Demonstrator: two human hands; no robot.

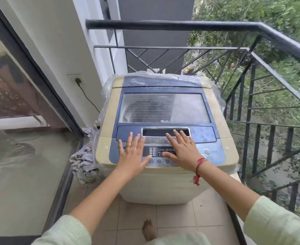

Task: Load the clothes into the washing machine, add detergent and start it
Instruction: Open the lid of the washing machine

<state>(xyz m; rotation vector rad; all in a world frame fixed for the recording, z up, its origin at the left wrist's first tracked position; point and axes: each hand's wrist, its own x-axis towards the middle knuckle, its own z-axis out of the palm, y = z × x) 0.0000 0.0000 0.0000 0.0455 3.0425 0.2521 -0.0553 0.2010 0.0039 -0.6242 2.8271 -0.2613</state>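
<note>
A cream and blue top-loading washing machine stands on a tiled balcony. Its glass lid is down. My left hand lies flat with straight, spread fingers over the left part of the control panel. My right hand lies flat over the panel's middle, fingertips near the lid's silver handle. Neither hand holds anything. A grey heap of clothes sits on the floor at the machine's left front corner. No detergent is in view.
A black metal railing runs behind and to the right of the machine. A glass sliding door fills the left. A plug sits in the wall socket behind the machine. Clear plastic sheet drapes the machine's back.
</note>
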